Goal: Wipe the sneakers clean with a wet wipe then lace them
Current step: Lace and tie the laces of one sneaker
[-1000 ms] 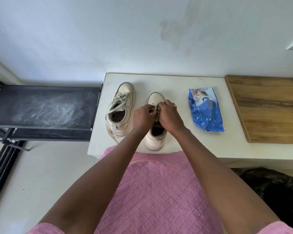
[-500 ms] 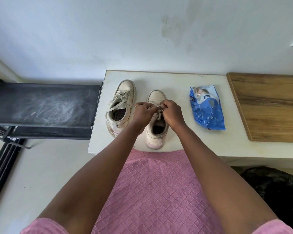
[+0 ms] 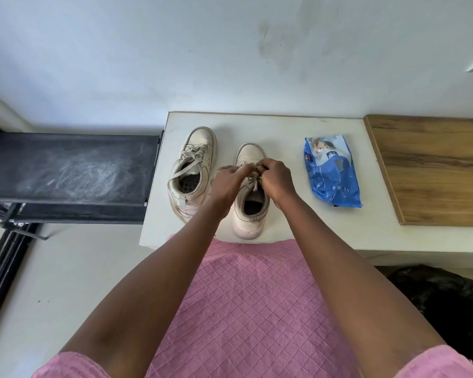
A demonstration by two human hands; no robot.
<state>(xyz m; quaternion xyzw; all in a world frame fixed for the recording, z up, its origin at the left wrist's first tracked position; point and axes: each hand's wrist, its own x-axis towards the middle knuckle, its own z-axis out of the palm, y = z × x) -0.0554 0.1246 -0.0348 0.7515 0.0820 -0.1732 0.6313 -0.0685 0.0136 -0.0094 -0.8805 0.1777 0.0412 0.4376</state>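
At a white table [image 3: 284, 132], a person's left hand [image 3: 228, 180] and right hand [image 3: 275, 177] curl over a cream high-top sneaker [image 3: 247, 227], each pinching its lace [image 3: 254, 184]. If the tension slackens, the lace may slip free and loosen. The sneaker looks pale, with a pink-tinged heel. Its laced twin [image 3: 200, 140] stands just beside it.

both hands at frame center, left hand [image 3: 228, 181] and right hand [image 3: 277, 179] pinched the lace [image 3: 253, 179] over the right sneaker [image 3: 250, 205], left sneaker [image 3: 191, 170] just beside, blue wipes pack [image 3: 331, 173] right of center, white table [image 3: 290, 227]
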